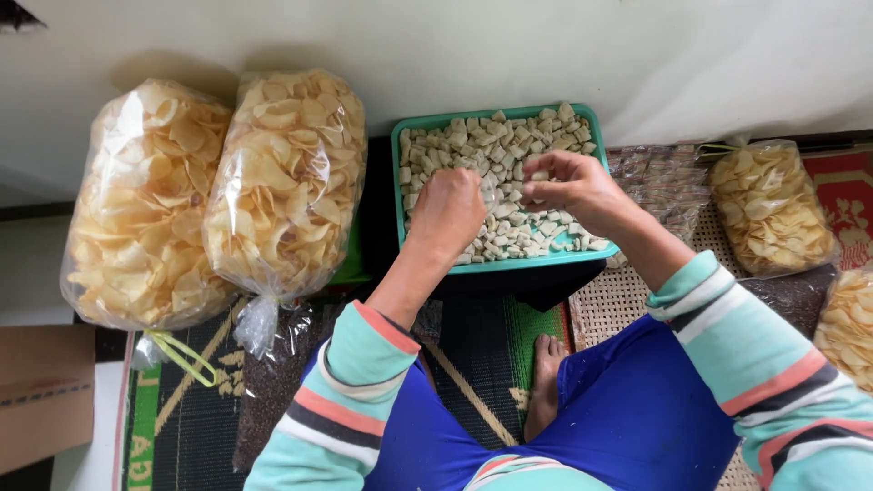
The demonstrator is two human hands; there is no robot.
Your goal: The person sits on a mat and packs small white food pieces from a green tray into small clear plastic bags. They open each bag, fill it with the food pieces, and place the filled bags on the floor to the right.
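Crackers (509, 195), small pale squares, fill a green tray (397, 191) on the mat; left hand (446, 214) fisted on a clear bag (489, 189); right hand (573, 189) pinches some pieces.

I am seeing two big clear bags of pale chips (214, 195) leaning at the wall; a smaller chip bag (771, 207) is lying on the woven mat (614, 305); a cardboard box (41, 391) is sitting nearby.

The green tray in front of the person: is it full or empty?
Nearly full: the green tray is covered with small pale pieces; bare patches show only near its front rim.
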